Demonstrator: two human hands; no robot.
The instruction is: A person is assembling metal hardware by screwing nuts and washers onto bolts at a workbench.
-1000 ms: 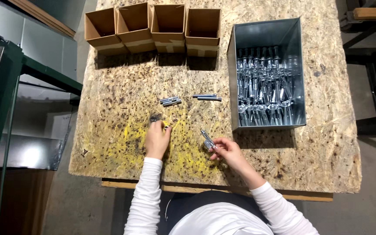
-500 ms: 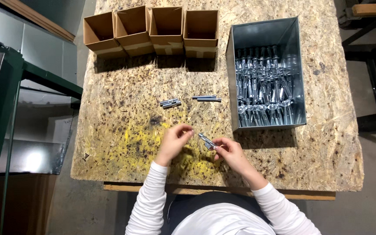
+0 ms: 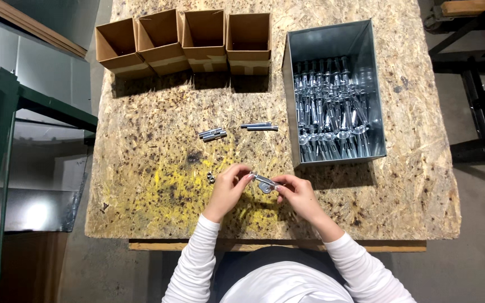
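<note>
I hold the small metal bolt (image 3: 265, 183) above the near middle of the table (image 3: 158, 151), pinched at its ends between fingers of my left hand (image 3: 228, 188) and right hand (image 3: 296, 193), and I think it could slip and roll off the near edge if one pinch loosens.

I sit at a chipboard bench (image 3: 158, 134) stained with yellow paint. Grey concrete floor (image 3: 478, 224) surrounds it. A green metal frame (image 3: 35, 104) stands left; dark metal legs (image 3: 472, 78) stand right.
</note>
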